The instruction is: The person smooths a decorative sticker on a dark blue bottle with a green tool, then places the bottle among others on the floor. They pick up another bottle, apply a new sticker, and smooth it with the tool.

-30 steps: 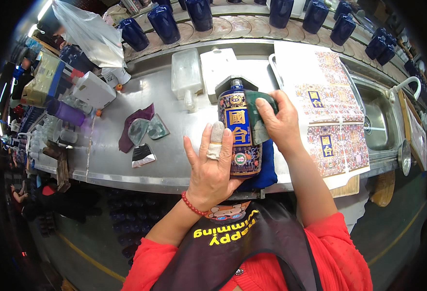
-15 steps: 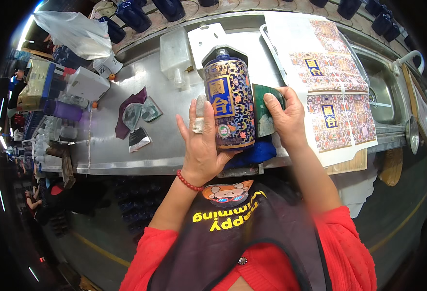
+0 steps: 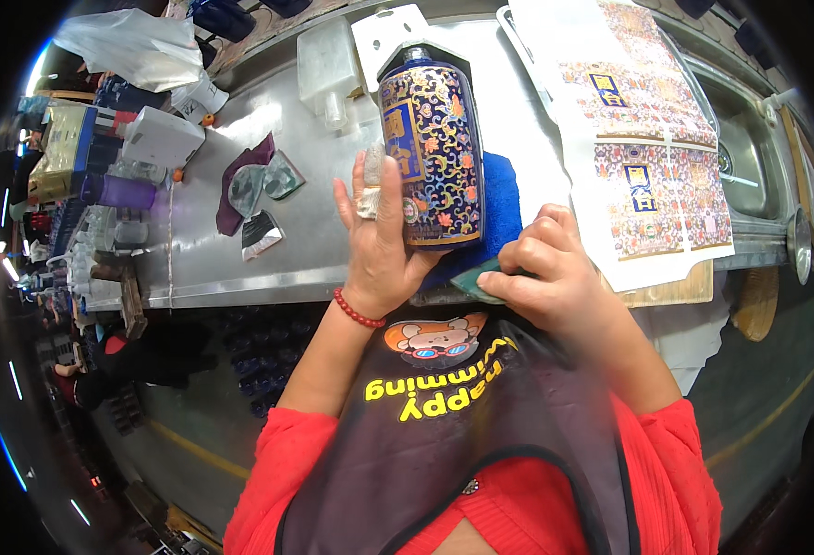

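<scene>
A dark blue bottle (image 3: 448,166) with a colourful floral pattern and a blue-and-gold label panel lies at the middle of the bench, neck pointing away. My left hand (image 3: 376,236) holds its lower left side, fingers along the patterned face and thumb by the base; one finger is wrapped in pale tape. In my right hand (image 3: 550,268) a thin green flat scraper (image 3: 481,283) is pinched, low and apart from the bottle, near the bench's front edge. A blue cloth (image 3: 501,199) lies under the bottle and shows along its right side.
Printed floral label sheets (image 3: 642,148) lie at right, beside a sink (image 3: 749,176). Behind the bottle are a clear container (image 3: 326,60) and a white holed piece (image 3: 388,32). Purple and greenish scraps (image 3: 263,190) lie left on the metal bench (image 3: 203,268). Dark bottles line the back.
My right hand has drawn the green scraper away from the bottle's right side, down toward the front edge. The bottle has turned slightly, its label panel shifting left. More blue cloth shows.
</scene>
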Motion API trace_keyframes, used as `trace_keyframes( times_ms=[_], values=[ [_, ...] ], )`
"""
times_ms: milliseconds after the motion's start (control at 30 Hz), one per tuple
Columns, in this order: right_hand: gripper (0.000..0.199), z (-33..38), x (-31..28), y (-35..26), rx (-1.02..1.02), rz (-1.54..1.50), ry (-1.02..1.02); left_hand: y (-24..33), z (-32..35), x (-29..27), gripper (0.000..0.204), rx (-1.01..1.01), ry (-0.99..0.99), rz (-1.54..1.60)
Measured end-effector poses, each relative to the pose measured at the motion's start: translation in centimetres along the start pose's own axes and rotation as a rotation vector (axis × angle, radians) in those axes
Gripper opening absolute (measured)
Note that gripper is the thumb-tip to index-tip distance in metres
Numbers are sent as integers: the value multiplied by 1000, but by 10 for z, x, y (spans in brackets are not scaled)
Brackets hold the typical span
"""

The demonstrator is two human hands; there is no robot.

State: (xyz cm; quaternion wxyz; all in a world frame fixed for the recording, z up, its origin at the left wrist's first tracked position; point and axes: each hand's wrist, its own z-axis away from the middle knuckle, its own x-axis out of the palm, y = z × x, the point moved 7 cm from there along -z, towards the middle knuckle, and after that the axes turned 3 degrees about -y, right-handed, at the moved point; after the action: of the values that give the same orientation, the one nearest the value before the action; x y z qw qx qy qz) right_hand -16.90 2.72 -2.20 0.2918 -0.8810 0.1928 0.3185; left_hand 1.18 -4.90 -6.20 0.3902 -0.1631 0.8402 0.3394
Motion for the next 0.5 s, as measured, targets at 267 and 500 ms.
trace_keyframes(
  times_ms=[267, 500],
  values=[
    [16, 24, -11, 51, 551, -669, 344, 33, -15, -13, 83, 109, -38, -190],
    [16, 22, 30, 58, 859, -1105, 337, 15, 1, -3, 82, 9, -10, 204]
  ],
)
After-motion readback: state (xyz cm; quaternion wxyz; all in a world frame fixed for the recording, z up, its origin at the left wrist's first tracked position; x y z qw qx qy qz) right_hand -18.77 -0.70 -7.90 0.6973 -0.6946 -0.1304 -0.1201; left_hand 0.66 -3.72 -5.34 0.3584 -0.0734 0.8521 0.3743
